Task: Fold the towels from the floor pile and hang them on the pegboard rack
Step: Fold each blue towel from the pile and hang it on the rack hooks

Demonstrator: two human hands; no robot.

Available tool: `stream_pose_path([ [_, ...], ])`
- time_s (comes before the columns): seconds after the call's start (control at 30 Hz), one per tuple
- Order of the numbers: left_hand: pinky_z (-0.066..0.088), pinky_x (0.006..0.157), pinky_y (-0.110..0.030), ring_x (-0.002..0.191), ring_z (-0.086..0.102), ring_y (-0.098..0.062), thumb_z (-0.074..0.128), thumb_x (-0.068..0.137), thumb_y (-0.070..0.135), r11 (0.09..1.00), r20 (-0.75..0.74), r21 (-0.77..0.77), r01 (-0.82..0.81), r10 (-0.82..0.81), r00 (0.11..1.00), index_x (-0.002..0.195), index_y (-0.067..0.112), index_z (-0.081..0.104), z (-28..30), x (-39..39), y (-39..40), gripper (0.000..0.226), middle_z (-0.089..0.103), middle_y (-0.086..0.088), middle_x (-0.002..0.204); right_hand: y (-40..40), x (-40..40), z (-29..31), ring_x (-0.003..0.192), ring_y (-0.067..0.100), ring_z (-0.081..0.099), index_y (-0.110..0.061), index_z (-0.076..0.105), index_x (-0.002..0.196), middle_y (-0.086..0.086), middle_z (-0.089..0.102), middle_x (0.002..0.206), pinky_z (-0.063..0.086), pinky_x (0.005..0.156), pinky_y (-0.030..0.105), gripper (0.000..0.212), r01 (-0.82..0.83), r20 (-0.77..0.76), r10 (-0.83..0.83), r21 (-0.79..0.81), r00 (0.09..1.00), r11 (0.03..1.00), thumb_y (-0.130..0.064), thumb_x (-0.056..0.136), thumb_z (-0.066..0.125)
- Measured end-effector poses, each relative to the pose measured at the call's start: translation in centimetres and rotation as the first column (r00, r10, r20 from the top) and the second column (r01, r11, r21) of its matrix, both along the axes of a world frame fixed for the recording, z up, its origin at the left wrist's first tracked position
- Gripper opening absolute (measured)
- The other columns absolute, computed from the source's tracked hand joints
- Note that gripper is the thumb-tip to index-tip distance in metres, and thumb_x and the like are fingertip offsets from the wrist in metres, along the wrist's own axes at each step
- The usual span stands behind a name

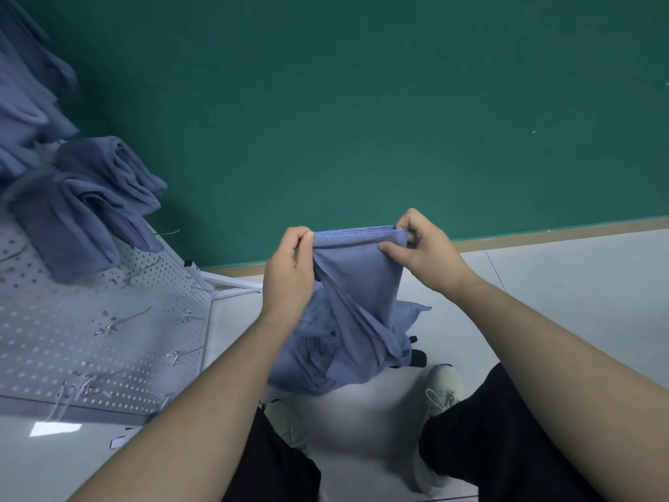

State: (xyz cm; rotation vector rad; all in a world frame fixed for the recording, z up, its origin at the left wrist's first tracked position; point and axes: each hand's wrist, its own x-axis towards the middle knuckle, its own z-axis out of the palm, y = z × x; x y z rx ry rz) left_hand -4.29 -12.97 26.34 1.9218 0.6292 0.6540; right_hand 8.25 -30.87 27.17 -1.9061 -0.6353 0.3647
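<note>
Left hand (289,269) and right hand (421,248) each pinch a top corner of the soft blue-grey microfibre towel (356,280), held mid-air over the floor pile (318,364). Advice: pull the stitched hem taut and match edges before folding. Perforated white metal pegboard rack (108,313) stands left.

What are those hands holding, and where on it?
A blue towel: left hand and right hand each pinch a top corner of its stitched upper edge.
</note>
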Motion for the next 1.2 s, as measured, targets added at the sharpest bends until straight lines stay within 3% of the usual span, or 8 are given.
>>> stream_pose_path([
  [0.1,0.051,0.051,-0.025,0.047,0.060,-0.012,0.041,0.107,0.026,0.986,0.028,-0.166,0.017,-0.013,1.000,0.091,0.027,0.051,2.2,0.0,-1.1,0.019,0.058,-0.005,0.062,-0.4,-0.3,1.1,0.056,0.014,0.033,-0.027,0.041,0.081,0.004,0.046,0.064,0.030,0.056,0.030,0.034,0.021,-0.033,-0.020,0.051,0.999,0.998,-0.013,0.090,0.071],
  [0.23,0.058,0.059,-0.020,0.059,0.070,-0.014,0.037,0.109,0.022,0.942,0.090,-0.329,0.064,-0.036,0.995,0.099,0.017,0.048,5.3,0.2,-1.8,0.015,0.057,-0.009,0.072,-1.1,-0.8,3.7,0.063,0.019,0.048,-0.041,0.043,0.104,0.006,0.058,0.070,0.041,0.063,0.033,0.042,0.050,-0.092,-0.038,0.130,0.995,0.990,-0.014,0.090,0.072],
  [0.33,0.058,0.065,-0.019,0.067,0.068,-0.019,0.038,0.109,0.019,0.942,0.130,-0.317,0.109,-0.071,0.989,0.096,0.016,0.047,7.5,-0.1,-1.7,0.016,0.056,-0.009,0.081,-1.5,-0.9,6.5,0.080,0.013,0.068,-0.019,0.058,0.123,0.003,0.076,0.090,0.054,0.083,0.027,0.038,0.067,-0.249,-0.023,0.169,0.968,0.983,-0.011,0.089,0.074],
  [0.47,0.059,0.075,-0.022,0.081,0.063,-0.018,0.043,0.107,0.017,0.944,0.169,-0.286,0.162,-0.117,0.979,0.094,0.016,0.050,10.1,-0.6,-1.9,0.015,0.055,-0.004,0.090,-2.1,-1.2,9.6,0.088,0.017,0.068,-0.006,0.073,0.102,0.005,0.077,0.097,0.056,0.086,0.032,0.014,0.018,-0.418,0.066,0.194,0.906,0.981,-0.014,0.091,0.072],
  [0.63,0.053,0.086,-0.026,0.080,0.065,-0.011,0.073,0.090,0.012,0.947,0.084,-0.188,0.261,-0.249,0.965,0.109,0.022,0.063,12.7,-1.7,-1.9,0.023,0.071,0.001,0.095,-2.4,-1.8,12.6,0.084,0.017,0.060,-0.020,0.052,0.097,0.007,0.064,0.089,0.055,0.084,0.039,0.009,0.032,-0.223,0.013,0.195,0.975,0.980,-0.021,0.100,0.060],
  [0.77,0.054,0.081,-0.029,0.068,0.064,-0.005,0.066,0.095,0.014,0.963,0.076,-0.178,0.201,-0.190,0.979,0.090,0.024,0.072,14.6,-1.8,-2.3,0.013,0.071,0.007,0.076,-2.2,-2.8,14.6,0.059,0.001,0.043,-0.020,0.044,0.094,-0.005,0.052,0.070,0.037,0.059,0.015,0.016,0.050,0.052,-0.056,0.108,0.997,0.993,-0.022,0.099,0.060],
  [0.97,0.042,0.069,-0.007,0.073,0.055,0.011,0.055,0.101,0.025,0.981,0.129,-0.125,0.149,-0.133,0.983,0.091,0.033,0.067,17.3,-2.6,-2.8,0.018,0.067,0.021,0.087,-2.4,-3.8,17.2,0.086,0.013,0.068,-0.013,0.076,0.104,0.004,0.077,0.104,0.056,0.093,0.039,0.016,-0.010,-0.192,0.053,0.217,0.980,0.976,-0.023,0.094,0.068],
  [1.2,0.040,0.077,-0.035,0.081,0.048,-0.012,0.049,0.102,0.033,0.960,0.201,-0.208,0.189,-0.148,0.968,0.098,0.018,0.059,17.1,-3.3,-3.8,0.019,0.055,0.000,0.089,-2.0,-5.6,18.3,0.087,0.001,0.055,-0.020,0.054,0.105,-0.013,0.060,0.095,0.042,0.078,0.023,0.015,0.036,0.145,-0.050,0.092,0.988,0.995,-0.034,0.104,0.048],
])
